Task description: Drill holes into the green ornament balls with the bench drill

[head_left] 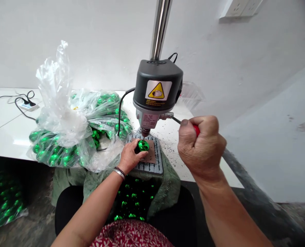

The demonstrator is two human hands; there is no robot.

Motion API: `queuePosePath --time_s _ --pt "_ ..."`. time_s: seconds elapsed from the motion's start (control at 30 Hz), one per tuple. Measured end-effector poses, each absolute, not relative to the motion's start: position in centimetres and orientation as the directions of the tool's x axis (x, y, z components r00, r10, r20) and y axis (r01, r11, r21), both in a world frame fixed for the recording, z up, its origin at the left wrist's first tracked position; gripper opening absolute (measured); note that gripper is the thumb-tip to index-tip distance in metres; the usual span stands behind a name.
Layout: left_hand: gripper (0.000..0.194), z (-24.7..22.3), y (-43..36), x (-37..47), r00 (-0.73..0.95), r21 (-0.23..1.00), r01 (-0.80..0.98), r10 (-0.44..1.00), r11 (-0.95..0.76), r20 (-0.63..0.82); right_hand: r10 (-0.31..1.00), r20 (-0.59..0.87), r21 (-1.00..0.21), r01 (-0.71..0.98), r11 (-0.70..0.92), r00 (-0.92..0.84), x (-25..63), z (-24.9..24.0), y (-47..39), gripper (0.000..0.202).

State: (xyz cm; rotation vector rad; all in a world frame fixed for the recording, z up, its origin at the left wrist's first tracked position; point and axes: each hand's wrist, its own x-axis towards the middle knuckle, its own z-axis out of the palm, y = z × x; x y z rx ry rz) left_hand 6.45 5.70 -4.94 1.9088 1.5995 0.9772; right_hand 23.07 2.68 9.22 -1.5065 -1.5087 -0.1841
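Note:
My left hand (131,156) is closed around a shiny green bauble (143,145), thumb on the near side and fingers at the far left. The bauble rests on a brown board (150,156) on the grey base (157,168) of a bench drill press (159,85). Right above it, the drill's chuck (145,132) points down, and the bit appears to touch the bauble's top. My right hand (202,147) is wrapped in a fist around the red-knobbed feed lever (176,119) on the drill's right side.
Clear plastic bags (65,120) full of green baubles crowd the white table (8,137) at left. More baubles (133,199) lie below the table's front edge, beside a green cloth (169,192). A power strip (28,105) sits far left. Dark shavings litter the tabletop.

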Motion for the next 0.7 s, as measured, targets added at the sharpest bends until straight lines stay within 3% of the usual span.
queuePosePath --time_s 0.2,0.53,0.7 --pt "0.05 -5.2 5.7 6.5 0.063 0.714 0.669 0.972 -0.208 0.224 0.648 0.729 -0.48 0.84 0.252 0.221 23.0 7.8 2.7 0.027" --pt "0.046 -5.2 5.8 6.6 0.051 0.713 0.669 0.97 -0.211 0.239 0.281 0.96 -0.145 0.88 0.452 0.014 23.0 4.0 3.5 0.005" --pt "0.042 -5.0 5.9 6.8 0.032 0.733 0.654 0.975 -0.187 0.219 0.388 0.912 -0.314 0.839 0.444 0.135 23.0 7.9 4.5 0.02"
